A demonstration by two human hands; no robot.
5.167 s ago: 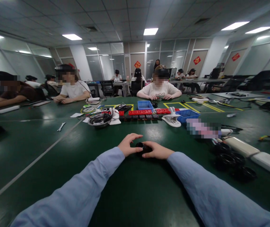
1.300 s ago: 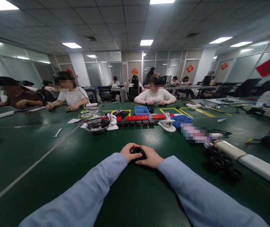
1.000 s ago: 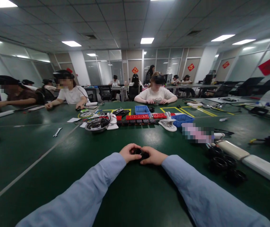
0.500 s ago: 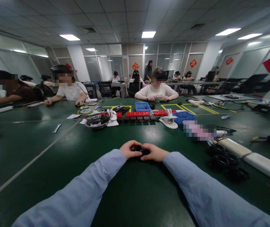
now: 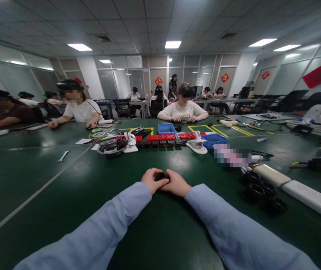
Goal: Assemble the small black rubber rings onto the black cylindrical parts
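Both hands meet over the green table [image 5: 160,221], around a small black ring-shaped part [image 5: 161,176] with a round opening facing up. My left hand [image 5: 152,180] is closed on its left side, thumb across the near edge. My right hand [image 5: 176,182] wraps the right side, its fingers partly hidden behind the part and the left thumb. Much of the part's body is covered by the fingers, so its exact kind does not show. To the right lie several black round parts [image 5: 254,191] in a cluster.
Beyond my hands stand red and black socket strips [image 5: 160,137], a white clip [image 5: 196,144], a blue bin [image 5: 215,140] and a bowl of cables [image 5: 112,147]. A wrench [image 5: 63,156] lies left. Long white casings [image 5: 312,198] lie right. A co-worker [image 5: 183,108] sits opposite.
My right hand has drawn in closer to the left, wrapping further round the black part. The whole view has shifted slightly, so the table items appear a little further left.
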